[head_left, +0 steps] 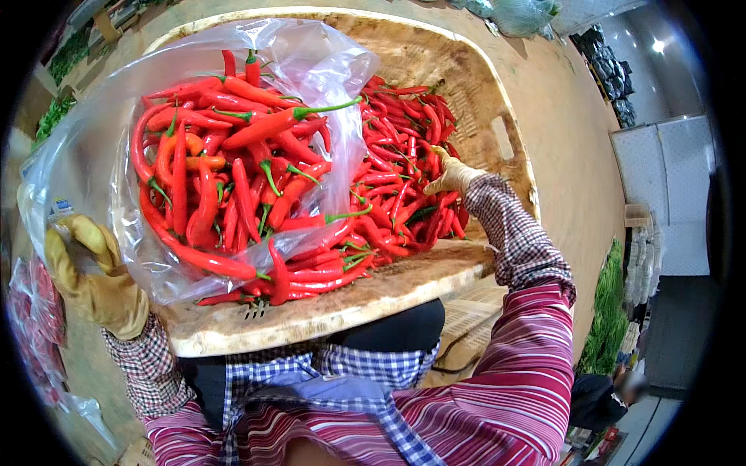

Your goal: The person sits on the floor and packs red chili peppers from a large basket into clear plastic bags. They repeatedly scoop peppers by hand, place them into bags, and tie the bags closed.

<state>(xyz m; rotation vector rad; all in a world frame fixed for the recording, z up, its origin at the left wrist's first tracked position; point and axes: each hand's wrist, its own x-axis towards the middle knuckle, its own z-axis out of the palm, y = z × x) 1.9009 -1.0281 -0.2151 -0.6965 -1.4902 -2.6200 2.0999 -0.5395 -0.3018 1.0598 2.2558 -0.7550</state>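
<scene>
A large clear plastic bag [326,58] full of red chili peppers [241,175] with green stems leans in a wide, stained tub [458,66]. My left hand [97,283], in a yellowish glove, is at the bag's left edge, its fingers curled around the plastic. My right hand [454,172], also gloved, reaches over the tub's right side. Its thumb and fingers are apart and touch the loose chili peppers [396,163] heaped beside the bag; its fingertips are partly hidden among them. More peppers lie along the tub's near side, in front of the bag.
The tub's near rim [334,322] is close to my lap. Filled bags of red produce [37,311] lie on the floor at left. Green stalks [608,311] are piled at right, near a person in dark clothes [598,400]. Dark packed bags [606,74] stand at far right.
</scene>
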